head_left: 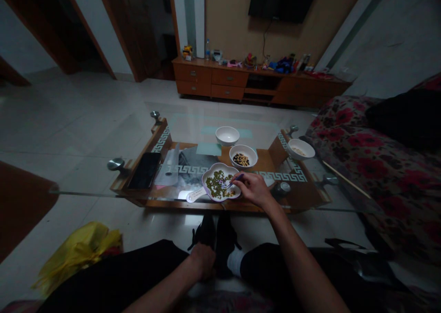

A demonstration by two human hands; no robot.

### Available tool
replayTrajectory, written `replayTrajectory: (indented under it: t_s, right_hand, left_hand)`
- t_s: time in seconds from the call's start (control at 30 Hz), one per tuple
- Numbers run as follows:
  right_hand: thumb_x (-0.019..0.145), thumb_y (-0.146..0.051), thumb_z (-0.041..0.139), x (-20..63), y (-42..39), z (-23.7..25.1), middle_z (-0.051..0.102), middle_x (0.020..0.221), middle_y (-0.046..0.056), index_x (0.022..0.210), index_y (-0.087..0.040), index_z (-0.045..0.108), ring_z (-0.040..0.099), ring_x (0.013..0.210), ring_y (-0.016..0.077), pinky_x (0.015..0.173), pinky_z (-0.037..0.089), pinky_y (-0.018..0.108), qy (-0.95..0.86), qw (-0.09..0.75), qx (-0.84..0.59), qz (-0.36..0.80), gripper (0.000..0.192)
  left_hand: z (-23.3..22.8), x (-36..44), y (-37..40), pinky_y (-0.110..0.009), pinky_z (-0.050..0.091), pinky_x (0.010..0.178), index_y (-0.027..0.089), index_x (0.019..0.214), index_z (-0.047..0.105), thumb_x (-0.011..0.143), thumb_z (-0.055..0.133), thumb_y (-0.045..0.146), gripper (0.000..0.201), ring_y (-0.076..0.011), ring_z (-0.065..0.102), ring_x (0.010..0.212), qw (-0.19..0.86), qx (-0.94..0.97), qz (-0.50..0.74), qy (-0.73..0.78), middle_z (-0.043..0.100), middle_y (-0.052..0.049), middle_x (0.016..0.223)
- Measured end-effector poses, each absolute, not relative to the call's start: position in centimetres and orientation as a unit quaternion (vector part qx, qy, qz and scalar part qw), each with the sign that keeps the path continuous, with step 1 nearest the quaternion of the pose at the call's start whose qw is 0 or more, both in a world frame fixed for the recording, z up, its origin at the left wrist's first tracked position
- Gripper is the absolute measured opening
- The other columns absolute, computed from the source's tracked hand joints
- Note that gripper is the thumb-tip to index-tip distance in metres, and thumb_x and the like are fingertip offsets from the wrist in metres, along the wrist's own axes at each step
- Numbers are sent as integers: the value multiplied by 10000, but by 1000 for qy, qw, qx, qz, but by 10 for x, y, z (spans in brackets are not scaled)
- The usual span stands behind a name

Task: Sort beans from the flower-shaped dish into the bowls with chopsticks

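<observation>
Your right hand (253, 189) reaches out over the glass desk (103, 166), its fingers pinched narrow around a thin blue-handled tool (235, 181) whose tip dips into the scalloped white dish (206, 177) of green beans; what kind of tool it is cannot be made out at this size. The dish sits at the near edge of the desk, just in front of you, with a small white tag or spoon handle (196, 194) touching its left rim. Just behind the dish stands a white bowl with dark and yellow beans (243, 156), and behind that a plain white bowl (227, 135). A third white bowl (301, 149) sits well apart at the right end, near the flowered sofa (361, 166). A dark phone (144, 170) lies at the left end of the shelf under the glass. Your left hand (203, 260) rests low between your knees, fingers curled loosely; you cannot tell whether it holds anything.
</observation>
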State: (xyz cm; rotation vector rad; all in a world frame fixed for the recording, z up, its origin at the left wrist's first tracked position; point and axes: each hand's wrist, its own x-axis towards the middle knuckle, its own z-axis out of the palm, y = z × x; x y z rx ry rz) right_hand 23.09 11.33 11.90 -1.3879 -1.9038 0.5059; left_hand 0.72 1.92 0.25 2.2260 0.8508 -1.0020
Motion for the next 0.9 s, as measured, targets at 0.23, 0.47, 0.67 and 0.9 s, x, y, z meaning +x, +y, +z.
replayTrajectory:
  t_s: [0.23,0.47,0.67,0.9]
  right_hand:
    - [974,-407,630,245,118,123,819,968,67,977,-221,777,720,725,203,688,540,311,-602,521,-595,110,237]
    - [937,-479,674,264,115,138,819,889,58,1003,-234,810,688,615,196,603,526,307,-575,496,-643,100,288]
    - [939,-354,671,240,107,148,813,842,22,915,-249,810,720,692,191,657,526,288,-708,365,-555,240,176]
    - [954,-293,667,230,109,133,793,795,2,936,-259,796,700,672,176,647,491,278,-736,295,-561,237,134]
  left_hand:
    - [4,8,17,-525,586,991,48,1144,747,940,725,371,383,-406,682,1123,266,830,-370,323,714,-247,1127]
    - [8,9,18,-509,570,1023,51,1199,730,953,711,387,417,-399,668,1160,259,832,-374,319,699,-241,1190]
    - [3,9,17,-513,574,1002,82,1166,752,947,708,392,381,-397,680,1137,263,830,-375,319,714,-227,1158]
    - [-2,7,17,-496,557,1016,67,1171,745,943,709,410,414,-390,676,1143,269,831,-368,319,714,-223,1169]
